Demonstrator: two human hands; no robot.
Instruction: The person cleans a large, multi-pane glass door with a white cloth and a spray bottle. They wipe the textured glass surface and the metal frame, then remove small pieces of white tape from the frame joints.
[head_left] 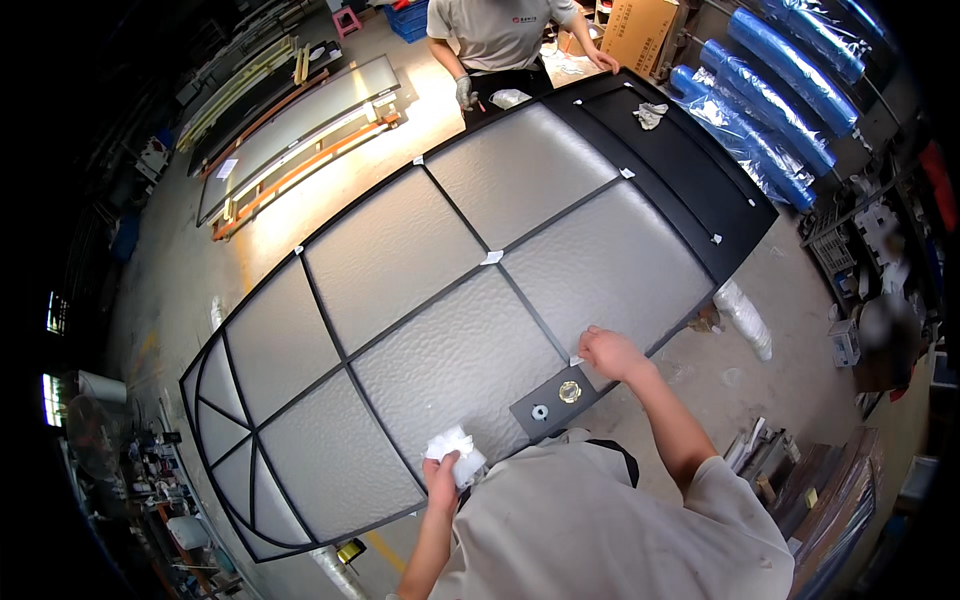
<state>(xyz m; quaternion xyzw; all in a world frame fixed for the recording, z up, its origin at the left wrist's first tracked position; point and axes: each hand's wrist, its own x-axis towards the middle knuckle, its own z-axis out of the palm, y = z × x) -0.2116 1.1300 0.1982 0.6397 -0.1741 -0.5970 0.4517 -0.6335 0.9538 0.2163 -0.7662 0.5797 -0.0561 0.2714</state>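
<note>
A large black-framed door panel (420,205) with textured frosted glass lies flat in front of me, its glass divided by black bars. My left hand (440,482) is closed around a wad of thin white pieces (453,447) above the near edge. My right hand (610,354) is closed with fingertips down by a small white pad (576,361) at the end of a bar; whatever is between them is hidden. More white pads sit on the frame, one at a bar crossing (492,258). Beside my right hand is a dark lock plate (523,418) with two round fittings.
Across the panel stands a co-worker (500,30), one gloved hand near the edge, the other on it. A crumpled glove (650,116) rests on the panel's black end. Blue film-wrapped rolls (765,110) stand far right; framed panels (340,95) lie far left. Long strips (830,490) are stacked right.
</note>
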